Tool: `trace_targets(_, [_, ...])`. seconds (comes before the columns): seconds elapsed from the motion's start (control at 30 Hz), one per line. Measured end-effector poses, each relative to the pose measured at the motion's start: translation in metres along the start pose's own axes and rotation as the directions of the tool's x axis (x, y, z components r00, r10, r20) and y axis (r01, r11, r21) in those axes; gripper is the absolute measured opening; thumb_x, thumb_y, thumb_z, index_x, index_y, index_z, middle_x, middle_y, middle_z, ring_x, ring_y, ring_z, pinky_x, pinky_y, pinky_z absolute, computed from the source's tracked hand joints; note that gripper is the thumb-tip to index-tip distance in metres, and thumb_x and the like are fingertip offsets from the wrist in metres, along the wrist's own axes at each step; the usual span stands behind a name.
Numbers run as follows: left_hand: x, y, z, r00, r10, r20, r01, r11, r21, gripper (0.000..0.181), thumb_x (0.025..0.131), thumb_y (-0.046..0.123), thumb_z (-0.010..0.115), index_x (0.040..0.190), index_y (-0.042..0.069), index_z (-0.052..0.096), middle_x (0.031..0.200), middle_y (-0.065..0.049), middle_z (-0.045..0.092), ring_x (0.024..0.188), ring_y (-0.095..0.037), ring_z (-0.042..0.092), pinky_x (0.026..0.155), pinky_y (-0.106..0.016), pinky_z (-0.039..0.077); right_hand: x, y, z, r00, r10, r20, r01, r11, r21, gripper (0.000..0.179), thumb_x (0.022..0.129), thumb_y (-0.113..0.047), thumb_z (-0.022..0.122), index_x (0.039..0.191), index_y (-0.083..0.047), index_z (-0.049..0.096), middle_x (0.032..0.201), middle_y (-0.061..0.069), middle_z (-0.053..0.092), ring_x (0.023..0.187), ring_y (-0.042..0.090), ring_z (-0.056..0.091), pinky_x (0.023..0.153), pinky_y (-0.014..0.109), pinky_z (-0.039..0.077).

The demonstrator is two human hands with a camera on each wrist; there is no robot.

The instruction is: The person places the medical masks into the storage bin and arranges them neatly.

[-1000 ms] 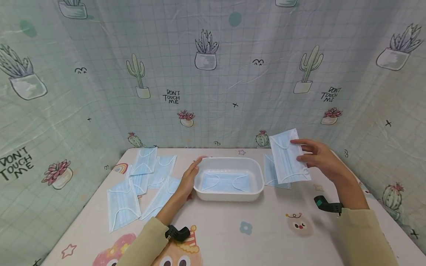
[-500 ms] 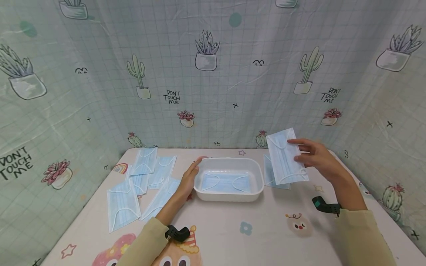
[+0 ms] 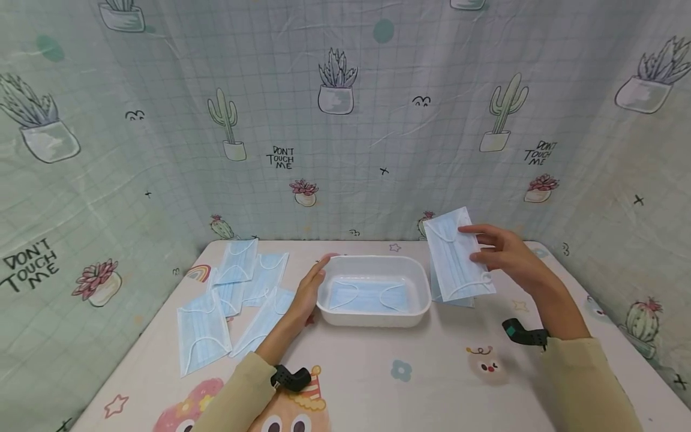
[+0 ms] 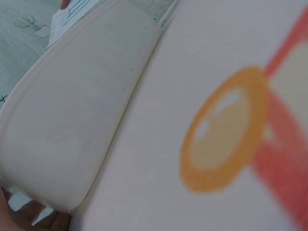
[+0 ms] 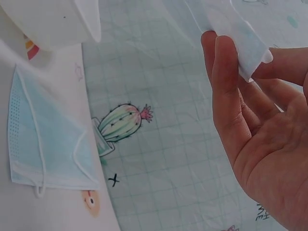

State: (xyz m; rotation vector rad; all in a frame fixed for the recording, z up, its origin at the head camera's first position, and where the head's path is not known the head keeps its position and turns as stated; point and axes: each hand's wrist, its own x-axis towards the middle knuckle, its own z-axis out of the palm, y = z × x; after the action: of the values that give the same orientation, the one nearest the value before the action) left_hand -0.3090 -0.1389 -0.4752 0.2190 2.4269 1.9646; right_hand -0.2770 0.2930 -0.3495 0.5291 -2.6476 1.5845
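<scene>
My left hand (image 3: pixel 305 295) rests along the left end of a white plastic container (image 3: pixel 372 320), its fingers (image 4: pixel 31 211) against the end wall. A blue face mask (image 3: pixel 368 297) with white ear loops lies flat in the container. To the right of it, my right hand (image 3: pixel 502 252) pinches another face mask (image 3: pixel 456 258) by its edge between thumb and fingers, raised and tilted above the table. Behind that mask, a further face mask (image 5: pixel 53 134) lies on the table, mostly covered in the head view.
Several face masks (image 3: pixel 202 333) lie overlapping on the left side of the white printed table (image 3: pixel 432 390). A curtain (image 3: pixel 378 120) with cactus prints hangs behind and at both sides. Each wrist wears a black camera (image 3: pixel 525 333).
My right hand has shifted a little to the left with the face mask, covering more of the mask on the table. My left hand and the container have stayed in place.
</scene>
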Motion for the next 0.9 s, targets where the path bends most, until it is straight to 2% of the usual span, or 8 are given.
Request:
trace_targets(0.3, [0.000, 0.002, 0.000, 1.000, 0.003, -0.001, -0.003, 1.000, -0.004, 0.050, 0.113, 0.032, 0.034, 0.162, 0.025, 0.036, 0.172, -0.002, 0.029, 0.161, -0.032, 0.018, 0.129, -0.060, 0.012, 0.015, -0.010, 0.014, 0.998, 0.008, 0.055, -0.008, 1.000, -0.005, 0.056, 0.097, -0.009, 0.068, 0.150, -0.009, 0.050, 0.149, 0.021, 0.051, 0.102, 0.013, 0.067, 0.080, 0.030, 0.060])
trace_targets(0.5, [0.000, -0.002, 0.000, 1.000, 0.015, 0.003, -0.015, 1.000, -0.013, 0.050, 0.113, 0.031, 0.035, 0.162, 0.023, 0.036, 0.171, -0.003, 0.029, 0.161, -0.032, 0.019, 0.129, -0.060, 0.012, 0.031, -0.017, 0.025, 0.994, 0.017, 0.109, -0.016, 1.000, -0.010, 0.054, 0.096, -0.007, 0.068, 0.148, -0.012, 0.054, 0.147, 0.021, 0.055, 0.105, 0.026, 0.066, 0.078, 0.031, 0.059])
trace_targets(0.67, [0.000, -0.004, 0.000, 1.000, 0.028, -0.001, -0.028, 1.000, -0.008, 0.049, 0.113, 0.029, 0.035, 0.162, 0.022, 0.037, 0.171, -0.004, 0.030, 0.161, -0.032, 0.019, 0.129, -0.060, 0.012, 0.042, -0.029, 0.035, 0.988, -0.001, 0.154, 0.004, 1.000, -0.023, 0.054, 0.095, -0.004, 0.067, 0.147, -0.012, 0.055, 0.150, 0.021, 0.051, 0.113, 0.034, 0.062, 0.083, 0.032, 0.058])
trace_targets(0.8, [0.000, -0.005, 0.001, 1.000, 0.029, -0.008, -0.030, 1.000, -0.004, 0.049, 0.113, 0.029, 0.036, 0.161, 0.022, 0.038, 0.171, -0.004, 0.030, 0.161, -0.033, 0.019, 0.129, -0.061, 0.012, 0.050, -0.040, 0.044, 0.979, -0.044, 0.197, 0.049, 0.999, -0.020, 0.052, 0.094, -0.001, 0.066, 0.145, -0.009, 0.057, 0.146, 0.023, 0.053, 0.111, 0.036, 0.063, 0.083, 0.033, 0.058])
trace_targets(0.9, [-0.001, -0.005, 0.001, 0.999, 0.037, -0.009, -0.037, 0.999, -0.009, 0.049, 0.113, 0.029, 0.037, 0.161, 0.022, 0.038, 0.171, -0.005, 0.030, 0.161, -0.033, 0.019, 0.129, -0.062, 0.012, 0.056, -0.046, 0.049, 0.972, -0.055, 0.227, 0.064, 0.997, -0.031, 0.051, 0.094, 0.000, 0.065, 0.143, -0.012, 0.059, 0.140, 0.021, 0.058, 0.109, 0.034, 0.064, 0.082, 0.034, 0.059])
